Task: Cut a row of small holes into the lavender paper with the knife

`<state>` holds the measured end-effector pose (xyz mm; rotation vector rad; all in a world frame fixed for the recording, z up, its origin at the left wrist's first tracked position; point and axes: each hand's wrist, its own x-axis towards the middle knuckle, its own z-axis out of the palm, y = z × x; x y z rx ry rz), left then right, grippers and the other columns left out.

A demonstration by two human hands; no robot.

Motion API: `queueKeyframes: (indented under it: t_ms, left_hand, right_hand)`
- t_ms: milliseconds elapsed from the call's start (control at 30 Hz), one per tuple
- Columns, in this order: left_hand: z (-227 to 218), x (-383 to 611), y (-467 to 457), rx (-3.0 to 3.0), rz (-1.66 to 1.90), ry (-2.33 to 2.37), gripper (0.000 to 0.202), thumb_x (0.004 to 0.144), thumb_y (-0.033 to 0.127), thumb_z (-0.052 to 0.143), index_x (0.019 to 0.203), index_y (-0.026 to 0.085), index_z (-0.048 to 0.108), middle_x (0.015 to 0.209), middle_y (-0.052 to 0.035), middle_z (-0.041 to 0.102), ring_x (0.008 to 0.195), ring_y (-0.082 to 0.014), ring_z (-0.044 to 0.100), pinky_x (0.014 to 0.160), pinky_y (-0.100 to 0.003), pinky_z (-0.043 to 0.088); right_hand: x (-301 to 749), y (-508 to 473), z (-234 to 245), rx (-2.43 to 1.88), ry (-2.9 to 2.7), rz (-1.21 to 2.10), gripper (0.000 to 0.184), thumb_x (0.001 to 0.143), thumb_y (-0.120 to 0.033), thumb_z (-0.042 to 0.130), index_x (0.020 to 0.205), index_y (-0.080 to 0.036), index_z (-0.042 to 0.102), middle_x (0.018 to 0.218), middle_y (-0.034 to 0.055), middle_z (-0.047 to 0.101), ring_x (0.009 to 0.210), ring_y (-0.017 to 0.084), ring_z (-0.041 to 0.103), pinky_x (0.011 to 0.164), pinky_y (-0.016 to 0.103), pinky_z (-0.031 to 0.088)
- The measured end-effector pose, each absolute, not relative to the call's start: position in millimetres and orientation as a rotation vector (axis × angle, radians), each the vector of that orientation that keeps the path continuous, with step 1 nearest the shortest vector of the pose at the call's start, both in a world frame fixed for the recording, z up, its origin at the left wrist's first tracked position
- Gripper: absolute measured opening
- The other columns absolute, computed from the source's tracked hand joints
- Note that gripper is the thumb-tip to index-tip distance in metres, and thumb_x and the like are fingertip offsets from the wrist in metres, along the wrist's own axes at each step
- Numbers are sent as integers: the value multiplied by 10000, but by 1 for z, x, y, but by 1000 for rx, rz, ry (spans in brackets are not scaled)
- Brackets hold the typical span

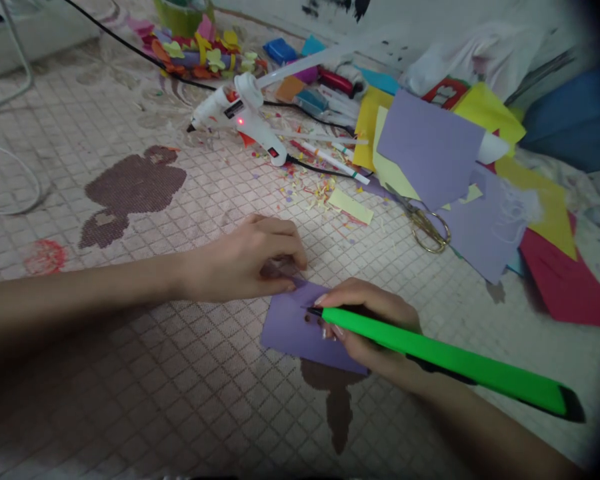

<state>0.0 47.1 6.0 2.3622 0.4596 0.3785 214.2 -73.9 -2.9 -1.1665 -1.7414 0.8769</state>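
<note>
A small piece of purple paper [290,327] lies on the patterned cloth in front of me, with small dark holes near its middle. My left hand [253,260] is at its upper left edge, fingers curled and thumb on the paper, gripping that edge. In my right hand [375,317] is a bright green utility knife [450,353], held like a pen. Its thin dark tip points left and meets the paper beside the holes. The right fingertips rest on the paper, and part of the sheet is hidden beneath that hand.
A white glue gun [250,120] with a lit red light lies behind the hands, its black cord [320,170] trailing right. Paper scraps [305,187] surround it. Gold-handled scissors [430,230] lie beside purple sheets [430,147]. Colourful foam cut-outs [205,53] are piled at the back.
</note>
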Motion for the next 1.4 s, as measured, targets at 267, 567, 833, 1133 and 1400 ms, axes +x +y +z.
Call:
queueKeyframes:
  t_ms: [267, 567, 833, 1133, 1400]
  left_hand:
    - [1, -1, 47, 2367, 351, 432, 116, 834, 226, 706, 942, 206, 670, 990, -18, 627, 1011, -190, 568, 932, -371, 294]
    - [1, 0, 46, 2370, 366, 437, 116, 838, 249, 691, 944, 214, 663, 995, -19, 639, 1012, -194, 573, 932, -364, 289]
    - [0, 0, 46, 2364, 360, 449, 117, 832, 243, 701, 940, 210, 671, 977, -17, 630, 996, -192, 575, 937, -374, 290]
    - [-1, 1, 45, 2385, 374, 437, 123, 831, 247, 705, 944, 214, 671, 991, -19, 637, 1018, -198, 578, 945, -376, 297]
    - [0, 0, 45, 2379, 363, 438, 121, 829, 242, 709, 941, 212, 674, 988, -13, 637, 1020, -195, 579, 939, -361, 290]
  right_hand:
    - [213, -75, 0, -1163, -1789, 927, 296, 781, -35, 620, 987, -229, 705, 816, -1, 734, 627, 125, 685, 594, 256, 567]
    - [209, -72, 5, -1162, -1826, 902, 286, 800, -54, 598, 991, -242, 696, 749, -7, 724, 616, 141, 683, 586, 281, 565]
    - [212, -73, 2, -1156, -1842, 933, 310, 792, -47, 602, 1015, -243, 692, 802, -7, 730, 644, 134, 691, 621, 273, 567]
    - [215, -68, 0, -1112, -1940, 902, 325, 799, -64, 604, 1040, -265, 689, 854, 5, 738, 722, 158, 702, 672, 309, 597]
    - [211, -73, 3, -1195, -1693, 952, 225, 823, -72, 620, 950, -238, 705, 719, -13, 701, 590, 136, 677, 546, 266, 554]
